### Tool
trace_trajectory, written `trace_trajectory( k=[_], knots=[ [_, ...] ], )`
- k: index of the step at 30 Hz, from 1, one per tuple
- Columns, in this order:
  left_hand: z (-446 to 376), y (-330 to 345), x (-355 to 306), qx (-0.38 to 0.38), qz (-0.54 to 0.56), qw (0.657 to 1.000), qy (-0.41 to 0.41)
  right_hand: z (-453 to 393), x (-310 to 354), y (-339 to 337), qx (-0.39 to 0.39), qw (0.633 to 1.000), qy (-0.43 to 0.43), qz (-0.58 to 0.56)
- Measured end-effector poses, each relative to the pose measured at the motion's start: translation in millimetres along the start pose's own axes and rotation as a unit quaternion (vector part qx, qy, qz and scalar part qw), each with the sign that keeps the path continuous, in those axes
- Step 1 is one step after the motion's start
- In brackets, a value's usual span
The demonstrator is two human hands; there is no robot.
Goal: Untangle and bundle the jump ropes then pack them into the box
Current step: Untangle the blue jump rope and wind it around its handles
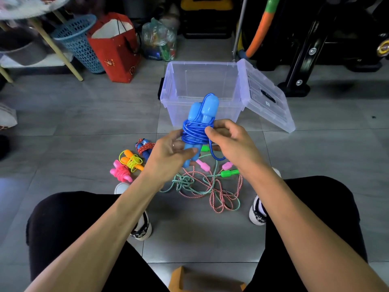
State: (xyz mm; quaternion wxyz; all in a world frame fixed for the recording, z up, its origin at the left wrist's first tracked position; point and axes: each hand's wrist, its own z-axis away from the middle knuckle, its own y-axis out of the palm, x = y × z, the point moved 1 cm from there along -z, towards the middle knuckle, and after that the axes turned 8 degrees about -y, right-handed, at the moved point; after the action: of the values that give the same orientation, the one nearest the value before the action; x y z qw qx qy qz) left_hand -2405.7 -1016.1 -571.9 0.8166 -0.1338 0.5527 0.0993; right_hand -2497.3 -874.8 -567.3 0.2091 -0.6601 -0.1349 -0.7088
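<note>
**Blue rope nearly bundled; 2 ropes left tangled on the floor**

The step in hand looks like the finish of a bundle. The left hand [171, 152] curls around the lower part of the blue jump rope [196, 131], holding its 2 handles side by side and upright in the air above the floor [84, 123], just in front of the clear box [168, 89]. The right hand [226, 140] pinches the blue cord at the side of the coil, thumb against the wraps; a short loop of cord hangs loose below it. So both grips are closed on this one rope.

The box stands open on the floor, its lid [267, 95] leaning off its right edge, and nothing shows inside it. 3 finished bundles lie on the floor to the left: a pink bundle [121, 171], a yellow-and-orange bundle [132, 160] and a red-and-blue bundle [144, 147]. Between the person's shoes, a green-handled rope [229, 173] and a pink-handled rope [203, 165] lie knotted together.

The next move probably calls for tucking the loose loop under a wrap so the coil holds, while the left hand keeps the handles from slipping apart. After that, the bundle could go down beside the others or into the box. Packing has not begun.
</note>
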Motion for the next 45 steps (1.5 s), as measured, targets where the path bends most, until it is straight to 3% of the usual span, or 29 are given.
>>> trace_trajectory(
  k=[7,11,20,27,31,37,42,45],
  knots=[
    [5.7,-3.0,0.8,0.004,-0.135,0.99,0.039,-6.5,13.7,-3.7,-0.058,0.995,-0.075,0.019],
    [7.2,-13.1,3.9,-0.021,-0.106,0.992,0.061,-8.5,14.7,0.2,-0.011,0.996,-0.031,-0.086],
    [5.5,-24.4,11.7,0.012,-0.197,0.971,0.135,-9.0,2.6,2.2,0.079,0.992,0.044,-0.092],
    [-5.6,-29.2,13.9,0.001,-0.325,0.931,0.166,-16.7,-3.8,8.9,0.041,0.996,0.076,-0.032],
    [-3.0,-30.9,14.0,-0.006,-0.317,0.932,0.176,-17.2,-2.2,12.1,-0.021,0.999,0.023,-0.015],
    [-6.6,-33.8,20.2,0.012,-0.276,0.96,0.045,-19.7,-1.9,17.5,-0.052,0.996,0.045,-0.051],
    [-3.8,-33.0,17.3,-0.016,-0.117,0.993,-0.01,-12.7,-5.6,23.2,0.062,0.986,0.131,-0.089],
    [-6.3,-38.1,19.0,-0.036,-0.109,0.993,-0.002,-9.0,-5.6,24.3,0.117,0.983,0.125,-0.07]
  ],
)
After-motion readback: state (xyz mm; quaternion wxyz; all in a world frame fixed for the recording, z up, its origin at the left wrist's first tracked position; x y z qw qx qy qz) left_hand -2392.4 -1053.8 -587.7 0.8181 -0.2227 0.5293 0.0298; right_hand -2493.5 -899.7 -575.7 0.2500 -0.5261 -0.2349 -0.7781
